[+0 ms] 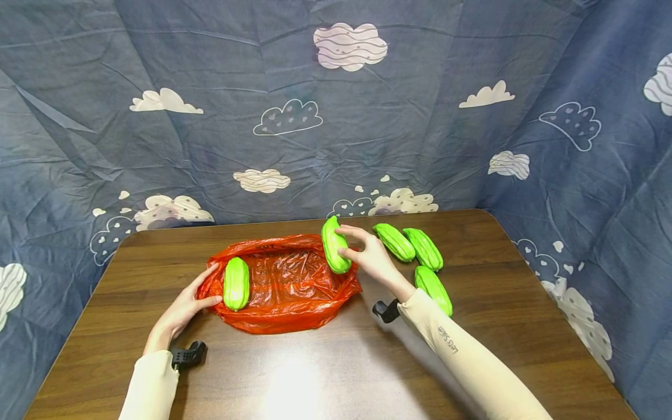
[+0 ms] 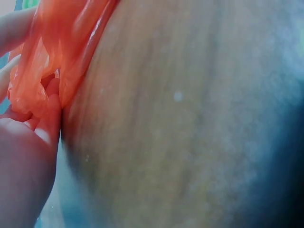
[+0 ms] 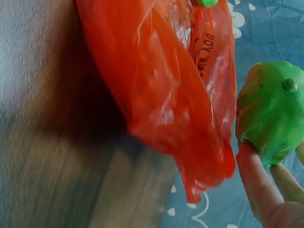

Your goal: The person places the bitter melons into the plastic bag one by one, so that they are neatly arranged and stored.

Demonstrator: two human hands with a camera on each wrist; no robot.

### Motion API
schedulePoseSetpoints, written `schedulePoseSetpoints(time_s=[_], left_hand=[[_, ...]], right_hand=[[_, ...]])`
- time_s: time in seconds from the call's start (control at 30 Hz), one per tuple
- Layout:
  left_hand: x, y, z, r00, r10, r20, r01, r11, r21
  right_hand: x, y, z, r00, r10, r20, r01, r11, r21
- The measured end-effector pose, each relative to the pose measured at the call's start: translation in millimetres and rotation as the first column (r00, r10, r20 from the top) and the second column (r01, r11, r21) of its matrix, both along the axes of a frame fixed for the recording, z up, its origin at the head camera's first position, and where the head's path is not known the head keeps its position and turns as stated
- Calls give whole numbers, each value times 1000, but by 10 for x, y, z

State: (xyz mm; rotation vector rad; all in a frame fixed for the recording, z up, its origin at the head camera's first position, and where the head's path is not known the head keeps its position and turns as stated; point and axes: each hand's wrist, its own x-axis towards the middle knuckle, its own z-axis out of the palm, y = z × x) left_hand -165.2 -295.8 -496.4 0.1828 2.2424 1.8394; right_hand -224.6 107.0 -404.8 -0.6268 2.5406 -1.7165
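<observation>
My right hand (image 1: 371,256) pinches a bright green ridged bitter melon (image 1: 334,245) between thumb and fingers, over the right end of an open red plastic bag (image 1: 283,321). In the right wrist view, the stem end of this bitter melon (image 3: 270,114) faces the camera, beside the bag (image 3: 152,95). Another bitter melon (image 1: 237,284) lies in the left part of the bag. My left hand (image 1: 181,306) grips the bag's left end, thumb near that bitter melon. Up close in the left wrist view, the thin red plastic (image 2: 71,42) drapes over the left fingers.
To the right on the brown wooden table (image 1: 504,326) lie three more bitter melons: one at the back (image 1: 395,242), one beside it (image 1: 424,249), and one nearer (image 1: 433,290), partly behind my right sleeve. A blue cloud-patterned cloth (image 1: 294,151) hangs behind the table.
</observation>
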Motion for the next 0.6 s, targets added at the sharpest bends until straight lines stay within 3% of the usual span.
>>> schedulePoseSetpoints(time_s=[0.07,0.23,0.6], left_hand=[[0,2,3,1000,0,-1,0,1000,0],[-1,-5,0,1000,-1,1,1,1000,0],[3,-2,12,1000,1,8,-1,1000,-5]], right_hand=[[-45,-20,-103,1000,8,-17,-8,1000,2],[-28,-112,-135,999,22,-43,-22,1000,11],[15,-332,-208,999,46,-1,-46,999,-10]])
